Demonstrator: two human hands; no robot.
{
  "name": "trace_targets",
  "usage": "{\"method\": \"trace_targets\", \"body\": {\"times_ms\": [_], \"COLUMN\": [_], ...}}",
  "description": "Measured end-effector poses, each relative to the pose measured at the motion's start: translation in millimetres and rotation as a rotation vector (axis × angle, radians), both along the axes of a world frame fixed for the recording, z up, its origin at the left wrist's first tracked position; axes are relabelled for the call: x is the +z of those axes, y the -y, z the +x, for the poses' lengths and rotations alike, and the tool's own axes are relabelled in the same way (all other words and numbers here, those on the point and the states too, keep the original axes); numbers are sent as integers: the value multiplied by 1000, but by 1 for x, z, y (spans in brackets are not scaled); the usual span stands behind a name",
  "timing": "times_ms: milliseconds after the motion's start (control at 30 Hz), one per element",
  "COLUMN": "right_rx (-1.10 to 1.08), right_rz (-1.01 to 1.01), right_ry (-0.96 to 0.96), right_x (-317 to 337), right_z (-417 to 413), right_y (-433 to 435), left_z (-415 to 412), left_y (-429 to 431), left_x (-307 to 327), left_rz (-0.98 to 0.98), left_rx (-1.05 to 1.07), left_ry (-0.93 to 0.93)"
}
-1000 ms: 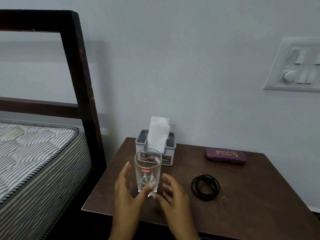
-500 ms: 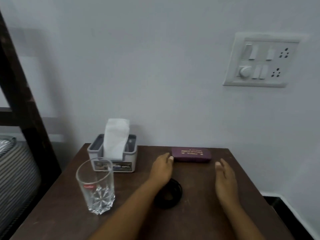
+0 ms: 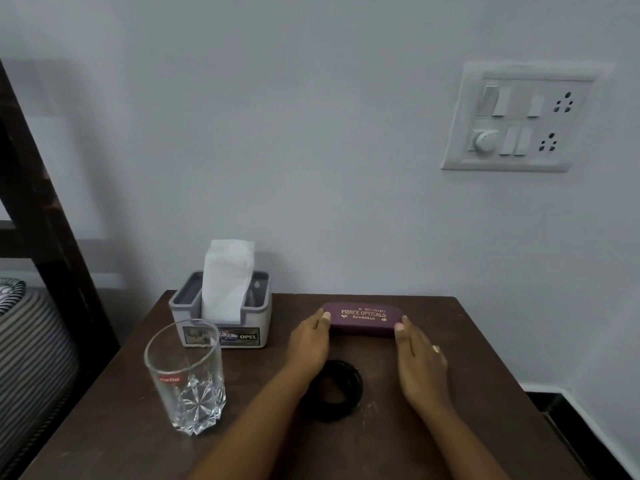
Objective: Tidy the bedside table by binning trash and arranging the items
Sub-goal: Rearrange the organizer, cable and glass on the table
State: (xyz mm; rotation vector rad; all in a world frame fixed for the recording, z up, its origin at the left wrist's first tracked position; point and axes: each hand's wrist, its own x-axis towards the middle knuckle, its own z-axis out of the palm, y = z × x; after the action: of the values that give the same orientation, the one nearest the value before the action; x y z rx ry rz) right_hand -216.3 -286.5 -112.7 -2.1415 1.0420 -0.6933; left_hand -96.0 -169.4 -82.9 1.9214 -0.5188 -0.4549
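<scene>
The left hand (image 3: pixel 309 338) and the right hand (image 3: pixel 419 358) lie flat-edged on the bedside table (image 3: pixel 478 382), one at each end of the maroon spectacle case (image 3: pixel 363 318). The fingers of both hands are straight and together, not curled. The left thumb tip touches the left end of the case, and the right thumb tip touches its near right corner. The other fingertips are hidden behind the thumbs, so I cannot tell if they touch it too. A ring (image 3: pixel 435 348) sits on one finger of the right hand.

The case lies at the far side of the table, near the wall. Its gold print reads "PRINCE OPTICALS"; the smaller lines are hard to read.

Between the two forearms, nearer than the case, lies a black coiled cable (image 3: pixel 341 389). The left forearm covers its left part.

To the left stands an empty drinking glass (image 3: pixel 185 375) with a red logo. Behind it is a grey tissue holder (image 3: pixel 221 320) with a white tissue (image 3: pixel 227 278) standing up from it; the glass blurs part of its label.

A switchboard (image 3: pixel 519 116) is on the wall at the right. At the left edge, a dark bed frame (image 3: pixel 41 220) and a striped mattress (image 3: pixel 27 341) are cut off.
</scene>
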Motion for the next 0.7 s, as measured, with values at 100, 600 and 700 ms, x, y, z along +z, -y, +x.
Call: {"method": "trace_targets", "body": {"times_ms": [100,600,700], "right_rx": [3,313,389], "right_rz": [-16,-8,-144], "right_ry": [-52,224,54], "right_x": [-1,-2,-13], "right_z": [2,-28,-37], "right_y": [-17,-73,-88], "left_z": [-1,-63,-82], "left_y": [-16,-66,-66], "left_x": [-3,-11,-20], "left_rz": [8,-170,-168], "left_rx": [43,91,48], "left_ry": [22,44,30]}}
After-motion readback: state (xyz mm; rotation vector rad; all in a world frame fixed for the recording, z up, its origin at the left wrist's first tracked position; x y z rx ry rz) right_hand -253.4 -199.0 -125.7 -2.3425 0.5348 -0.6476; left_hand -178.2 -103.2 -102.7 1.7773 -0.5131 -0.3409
